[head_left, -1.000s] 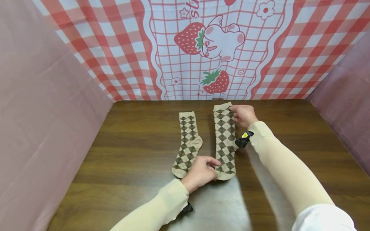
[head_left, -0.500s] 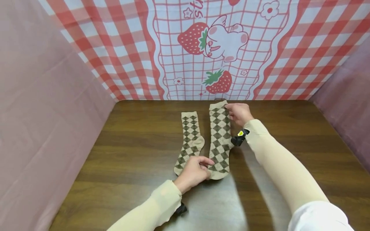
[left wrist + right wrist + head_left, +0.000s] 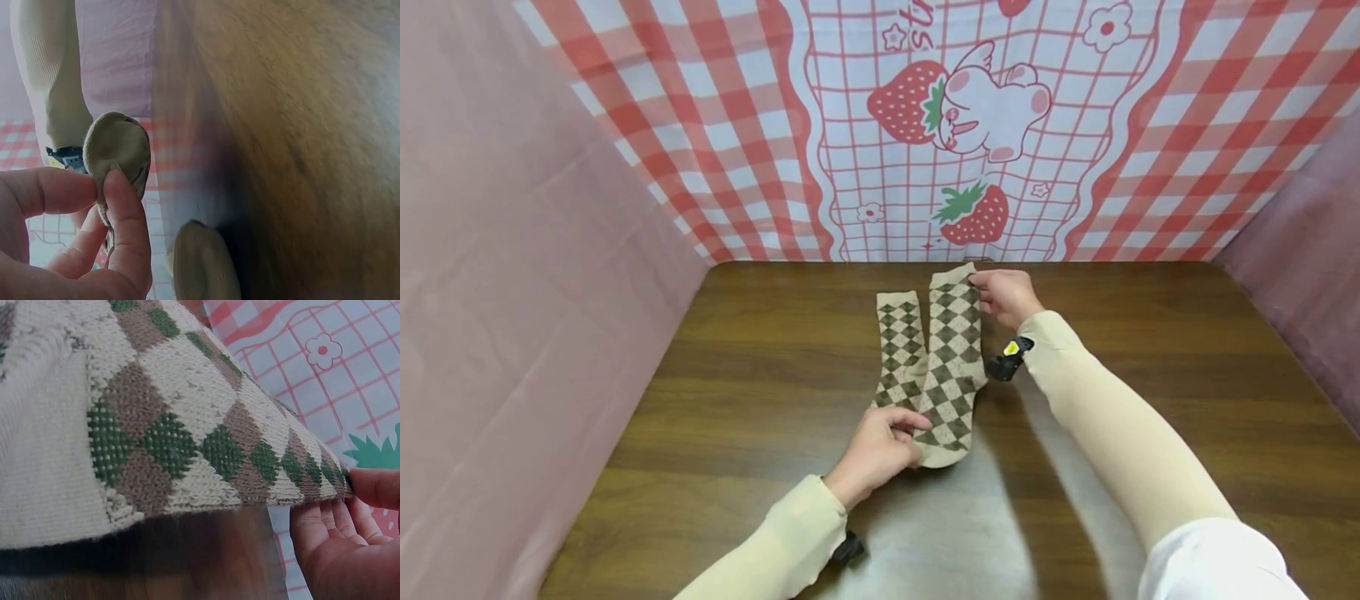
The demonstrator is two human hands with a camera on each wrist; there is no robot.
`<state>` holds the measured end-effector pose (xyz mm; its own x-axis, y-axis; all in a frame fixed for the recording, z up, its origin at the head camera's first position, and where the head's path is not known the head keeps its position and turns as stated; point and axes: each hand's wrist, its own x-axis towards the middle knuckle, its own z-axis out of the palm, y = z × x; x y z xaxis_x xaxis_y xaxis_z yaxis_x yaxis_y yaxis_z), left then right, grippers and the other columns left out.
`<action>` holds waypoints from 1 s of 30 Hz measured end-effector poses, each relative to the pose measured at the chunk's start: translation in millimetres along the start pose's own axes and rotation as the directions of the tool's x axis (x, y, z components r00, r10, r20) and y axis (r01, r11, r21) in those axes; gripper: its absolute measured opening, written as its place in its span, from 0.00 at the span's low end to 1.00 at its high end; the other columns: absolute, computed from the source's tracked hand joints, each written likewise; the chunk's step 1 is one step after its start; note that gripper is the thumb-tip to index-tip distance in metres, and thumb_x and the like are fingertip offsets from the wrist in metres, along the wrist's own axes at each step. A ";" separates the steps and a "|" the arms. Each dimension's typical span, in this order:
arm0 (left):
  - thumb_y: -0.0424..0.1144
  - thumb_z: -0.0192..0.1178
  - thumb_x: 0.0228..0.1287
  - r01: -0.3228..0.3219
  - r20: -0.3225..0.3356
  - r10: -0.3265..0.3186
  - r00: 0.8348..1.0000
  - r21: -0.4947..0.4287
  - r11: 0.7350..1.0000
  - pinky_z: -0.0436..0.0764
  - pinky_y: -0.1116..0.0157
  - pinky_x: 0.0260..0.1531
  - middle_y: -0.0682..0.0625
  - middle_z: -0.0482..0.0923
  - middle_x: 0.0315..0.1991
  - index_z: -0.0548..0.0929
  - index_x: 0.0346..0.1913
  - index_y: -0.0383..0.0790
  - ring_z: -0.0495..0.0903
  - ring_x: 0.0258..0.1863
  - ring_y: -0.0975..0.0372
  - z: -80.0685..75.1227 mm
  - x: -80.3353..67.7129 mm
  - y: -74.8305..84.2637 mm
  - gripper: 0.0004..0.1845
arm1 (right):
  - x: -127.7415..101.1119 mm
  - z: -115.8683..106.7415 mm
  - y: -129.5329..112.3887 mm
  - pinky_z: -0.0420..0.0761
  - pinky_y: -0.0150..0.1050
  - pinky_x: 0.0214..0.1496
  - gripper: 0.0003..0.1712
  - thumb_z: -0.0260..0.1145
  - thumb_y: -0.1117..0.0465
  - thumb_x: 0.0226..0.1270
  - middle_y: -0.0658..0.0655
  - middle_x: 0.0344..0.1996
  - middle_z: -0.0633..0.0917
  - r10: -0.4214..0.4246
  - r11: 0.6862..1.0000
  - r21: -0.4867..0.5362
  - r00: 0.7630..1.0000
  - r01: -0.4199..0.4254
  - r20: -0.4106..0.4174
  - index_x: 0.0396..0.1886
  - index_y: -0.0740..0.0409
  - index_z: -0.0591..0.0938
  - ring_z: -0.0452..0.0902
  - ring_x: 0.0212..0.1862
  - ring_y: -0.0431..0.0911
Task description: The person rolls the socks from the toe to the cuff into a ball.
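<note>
A beige argyle sock (image 3: 953, 358) with dark diamonds is held up between my two hands, overlapping a matching sock (image 3: 897, 333) that lies on the table to its left. Its toe end is pinched by my left hand (image 3: 880, 443), thumb and fingers closed on the edge; the left wrist view shows this toe (image 3: 117, 147) raised off the wood, the lying sock's toe (image 3: 205, 262) beyond. My right hand (image 3: 1009, 297) pinches the right edge near the cuff, and in the right wrist view the knit (image 3: 187, 425) stretches toward those fingertips. The lying sock's foot is mostly hidden.
Brown wooden table (image 3: 737, 375) lies under everything. A red-and-white checked cloth (image 3: 730, 125) with strawberry prints hangs along its back edge. Pinkish cloth walls (image 3: 550, 250) stand at left and right.
Both hands have carried the held sock leftward, from beside the lying sock to partly over it. The grip at both ends stays the same, and the view has shifted slightly.
</note>
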<state>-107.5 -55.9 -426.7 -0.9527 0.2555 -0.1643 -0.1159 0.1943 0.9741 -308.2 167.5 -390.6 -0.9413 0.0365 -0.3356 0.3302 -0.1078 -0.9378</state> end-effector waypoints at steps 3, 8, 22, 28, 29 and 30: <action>0.16 0.55 0.40 -0.006 -0.013 0.006 1.000 -0.006 1.000 0.78 0.68 0.24 0.48 0.79 0.24 0.85 0.43 0.28 0.75 0.21 0.65 -4.9 -2.7 -0.9 0.22 | 1.8 7.0 2.3 0.78 0.31 0.32 0.18 0.59 0.68 0.71 0.48 0.30 0.79 -0.001 1.000 -0.006 1.000 0.001 0.015 0.58 0.69 0.74 0.75 0.29 0.38; 0.16 0.56 0.40 -0.003 -0.029 0.003 1.000 0.004 1.000 0.78 0.67 0.25 0.49 0.78 0.22 0.85 0.44 0.28 0.75 0.20 0.65 -11.1 -6.0 -1.4 0.22 | 3.9 17.4 4.5 0.77 0.30 0.32 0.24 0.57 0.68 0.73 0.47 0.27 0.80 -0.012 0.999 -0.030 0.999 0.013 0.045 0.66 0.72 0.69 0.76 0.28 0.36; 0.17 0.55 0.39 0.000 -0.055 0.001 0.998 0.031 1.000 0.76 0.68 0.23 0.50 0.78 0.22 0.84 0.42 0.27 0.75 0.19 0.65 -25.3 -11.5 -7.4 0.21 | 11.3 43.7 12.9 0.77 0.32 0.32 0.22 0.56 0.68 0.73 0.51 0.35 0.79 -0.011 0.998 -0.060 0.999 0.014 0.046 0.64 0.72 0.69 0.75 0.28 0.37; 0.17 0.51 0.38 0.011 -0.095 -0.005 0.996 0.053 0.999 0.80 0.60 0.23 0.49 0.77 0.19 0.83 0.34 0.28 0.73 0.16 0.64 -29.5 -11.2 -9.7 0.18 | 12.6 53.4 15.3 0.75 0.30 0.30 0.23 0.55 0.69 0.74 0.55 0.46 0.75 -0.009 0.994 -0.105 0.999 0.013 0.037 0.66 0.72 0.70 0.72 0.31 0.38; 0.18 0.50 0.38 0.012 -0.105 -0.006 0.994 0.062 0.998 0.81 0.58 0.23 0.49 0.77 0.20 0.83 0.33 0.28 0.73 0.16 0.64 -30.4 -10.9 -9.5 0.17 | 12.8 55.0 15.6 0.75 0.30 0.30 0.22 0.55 0.69 0.74 0.56 0.46 0.75 -0.010 0.994 -0.110 0.999 0.014 0.037 0.65 0.71 0.70 0.72 0.31 0.39; 0.18 0.49 0.38 0.011 -0.113 -0.003 0.994 0.070 0.997 0.81 0.57 0.22 0.48 0.77 0.20 0.83 0.33 0.28 0.73 0.16 0.64 -31.1 -10.7 -9.5 0.17 | 13.0 56.9 15.9 0.75 0.31 0.31 0.22 0.54 0.69 0.74 0.56 0.47 0.75 -0.011 0.993 -0.114 0.999 0.015 0.038 0.65 0.71 0.70 0.72 0.32 0.39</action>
<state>-104.9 -90.0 -429.3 -0.9780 0.1461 -0.1490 -0.1068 0.2628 0.9589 -319.2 109.7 -404.8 -0.9469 0.0000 -0.3215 0.3215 0.0064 -0.9469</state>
